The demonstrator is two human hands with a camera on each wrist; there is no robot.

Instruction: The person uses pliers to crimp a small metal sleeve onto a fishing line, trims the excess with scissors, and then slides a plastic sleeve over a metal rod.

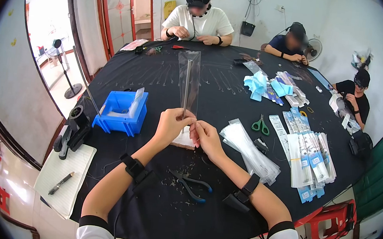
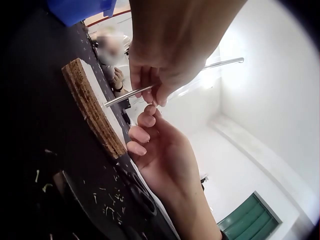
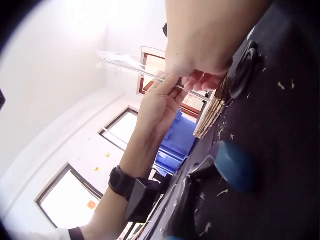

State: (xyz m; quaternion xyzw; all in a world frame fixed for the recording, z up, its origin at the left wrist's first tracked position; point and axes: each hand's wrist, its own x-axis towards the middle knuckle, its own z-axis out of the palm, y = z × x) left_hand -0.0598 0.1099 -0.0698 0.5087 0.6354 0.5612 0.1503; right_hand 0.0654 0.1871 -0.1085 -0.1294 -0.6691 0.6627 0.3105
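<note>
A thin metal rod (image 1: 187,82) rises from a small wooden block (image 2: 92,107) with a white top. Round the rod's upper part hangs a clear plastic sleeve (image 1: 194,80). My left hand (image 1: 172,124) grips the rod low down, thumb on one side and fingers curled on the other. Facing it, my right hand (image 1: 208,140) has thumb and forefinger brought together at the left fingertips, its other fingers loosely bent. I cannot tell what the right fingertips pinch. Pliers with blue-tipped handles (image 1: 184,179) lie on the cloth nearer me, among tiny clippings.
To the left are a blue bin (image 1: 118,126), a black tape dispenser (image 1: 75,128) and a notebook (image 1: 67,167) with a pen. Clear sleeves (image 1: 251,151), green scissors (image 1: 260,125) and printed packets (image 1: 308,160) lie right. Thin wires (image 1: 219,80) spread across the back; three people sit beyond.
</note>
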